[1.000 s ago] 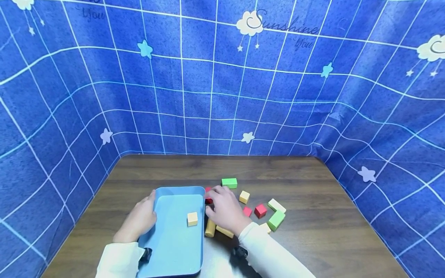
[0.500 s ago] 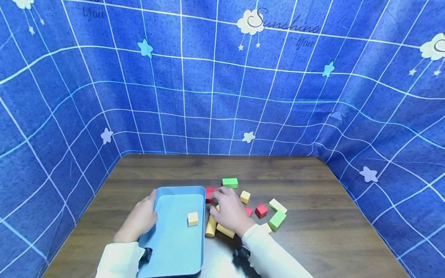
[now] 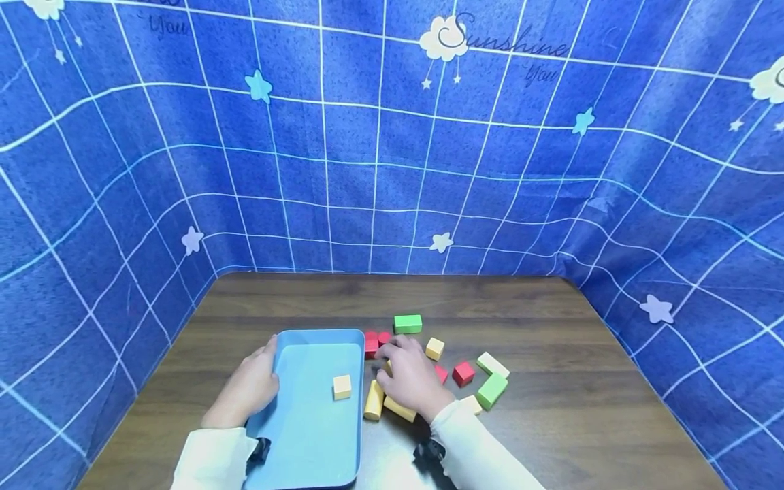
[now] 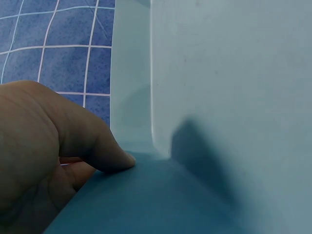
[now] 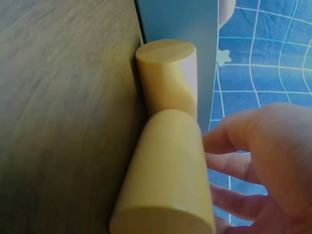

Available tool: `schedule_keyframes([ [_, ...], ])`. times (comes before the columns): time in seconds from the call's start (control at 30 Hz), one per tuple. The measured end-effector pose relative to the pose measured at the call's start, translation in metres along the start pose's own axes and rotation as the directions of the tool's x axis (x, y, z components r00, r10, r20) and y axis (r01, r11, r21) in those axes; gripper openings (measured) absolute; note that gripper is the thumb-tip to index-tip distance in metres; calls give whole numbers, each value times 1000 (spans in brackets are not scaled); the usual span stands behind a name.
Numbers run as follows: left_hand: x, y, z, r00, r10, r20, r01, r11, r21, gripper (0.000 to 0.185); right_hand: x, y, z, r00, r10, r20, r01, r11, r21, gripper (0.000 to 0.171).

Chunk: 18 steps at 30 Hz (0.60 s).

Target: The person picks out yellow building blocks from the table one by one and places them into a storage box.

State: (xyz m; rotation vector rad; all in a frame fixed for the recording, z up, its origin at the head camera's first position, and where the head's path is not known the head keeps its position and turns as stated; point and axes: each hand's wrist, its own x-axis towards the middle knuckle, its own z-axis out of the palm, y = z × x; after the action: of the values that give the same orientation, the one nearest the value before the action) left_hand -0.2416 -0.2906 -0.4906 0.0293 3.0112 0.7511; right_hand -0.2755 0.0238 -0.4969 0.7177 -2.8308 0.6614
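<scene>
The left hand [image 3: 248, 384] grips the left wall of a blue tray [image 3: 363, 415]. In the left wrist view the thumb presses the inner side of the tray wall [image 4: 131, 112], with fingers outside. A pale wooden cube [image 3: 341, 387] lies in the tray. The right hand [image 3: 412, 374] hovers low over blocks just right of the tray, fingers loosely bent and apart. A red block [image 3: 371, 346] and a small red cylinder [image 3: 384, 338] sit by its fingertips. Beneath it, yellow wooden cylinders [image 5: 168, 170] show, one against the tray; nothing appears between thumb and fingers.
A green block [image 3: 407, 324] lies farther back. Toward the right are a pale cube [image 3: 435, 348], a red cube [image 3: 463, 373], a pale green block [image 3: 493, 365] and another green block [image 3: 492, 390]. A blue grid-patterned cloth [image 3: 392, 170] surrounds the wooden table [image 3: 551, 435].
The right hand has drawn slightly right, away from the tray's edge, uncovering more of the red block and the small red cylinder. The left hand and tray have stayed put.
</scene>
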Motion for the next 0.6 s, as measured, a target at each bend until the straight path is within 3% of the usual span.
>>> schedule_keyframes([
  [0.6, 0, -2, 1, 1000, 7, -2, -7, 1000, 0, 71, 0, 3, 4, 1000, 7, 3, -7, 1000, 6, 25],
])
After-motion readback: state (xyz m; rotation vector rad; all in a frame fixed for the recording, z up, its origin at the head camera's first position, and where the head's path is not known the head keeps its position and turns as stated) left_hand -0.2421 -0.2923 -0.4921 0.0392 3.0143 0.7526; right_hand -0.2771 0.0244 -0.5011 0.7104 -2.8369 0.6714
